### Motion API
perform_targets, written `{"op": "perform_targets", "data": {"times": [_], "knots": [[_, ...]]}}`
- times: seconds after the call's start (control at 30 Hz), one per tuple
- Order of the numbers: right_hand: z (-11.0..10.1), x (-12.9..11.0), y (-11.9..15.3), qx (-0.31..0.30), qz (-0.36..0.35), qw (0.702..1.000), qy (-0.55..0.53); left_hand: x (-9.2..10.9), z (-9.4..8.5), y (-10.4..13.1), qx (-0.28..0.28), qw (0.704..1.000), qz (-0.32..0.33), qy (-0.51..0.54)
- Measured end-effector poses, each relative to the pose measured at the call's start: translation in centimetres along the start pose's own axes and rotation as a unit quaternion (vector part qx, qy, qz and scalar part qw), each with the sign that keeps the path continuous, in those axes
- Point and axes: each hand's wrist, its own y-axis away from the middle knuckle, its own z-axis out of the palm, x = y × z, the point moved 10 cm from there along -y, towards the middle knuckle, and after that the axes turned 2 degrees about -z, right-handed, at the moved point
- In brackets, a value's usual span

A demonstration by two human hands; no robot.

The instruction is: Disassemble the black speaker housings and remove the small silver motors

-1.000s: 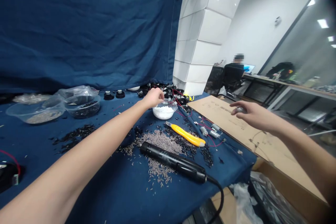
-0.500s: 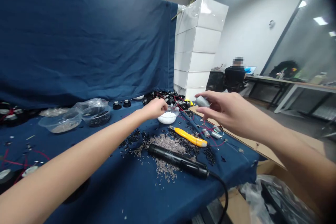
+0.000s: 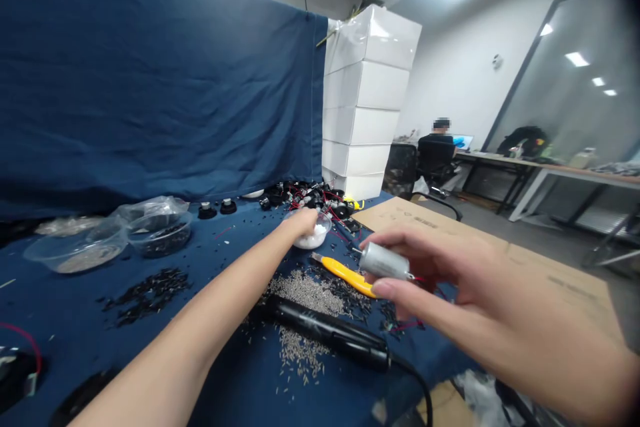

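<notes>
My right hand (image 3: pixel 425 280) grips a small silver electric motor (image 3: pixel 385 261) between thumb and fingers. Its thin shaft points left, and a bit of red wire shows at its rear end. My left hand (image 3: pixel 303 223) reaches into a small clear bowl of white pieces (image 3: pixel 319 235). Its fingers are bent together and their tips are down in the bowl, so whatever they pinch is hidden. Just in front of the bowl lies a yellow-handled utility knife (image 3: pixel 345 273). Nearer to me, a black corded electric screwdriver (image 3: pixel 325 330) rests across a heap of small screws (image 3: pixel 305 293).
Clear tubs (image 3: pixel 75 253) of small parts stand at left, beside scattered black pieces (image 3: pixel 150 290). Wired black parts (image 3: pixel 310 197) pile up at the back near stacked white boxes (image 3: pixel 373 93). Cardboard (image 3: pixel 480 240) lies on the right. A person (image 3: pixel 437 140) sits farther off.
My left hand has gone down into the bowl of white pieces. My right hand has come lower and closer with the motor. The view has shifted a little.
</notes>
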Motion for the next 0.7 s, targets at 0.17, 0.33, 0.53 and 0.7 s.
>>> {"op": "perform_targets", "data": {"times": [0.17,0.33,0.53,0.7], "knots": [[0.6,-0.8,-0.4,0.013,-0.036,0.999,0.011,-0.8,-1.6,0.6,0.012,0.999,-0.008,-0.034],[1.3,-2.0,-0.6,0.005,-0.048,0.999,0.022,0.4,-6.6,4.1,0.041,0.999,0.022,-0.023],[5.2,-3.1,0.9,-0.061,-0.030,0.996,-0.053,2.9,-7.5,18.9,-0.015,0.996,0.072,0.052],[13.4,-3.0,1.3,-0.203,0.016,0.969,-0.141,0.2,-2.5,32.0,-0.018,0.994,0.027,0.104]]}}
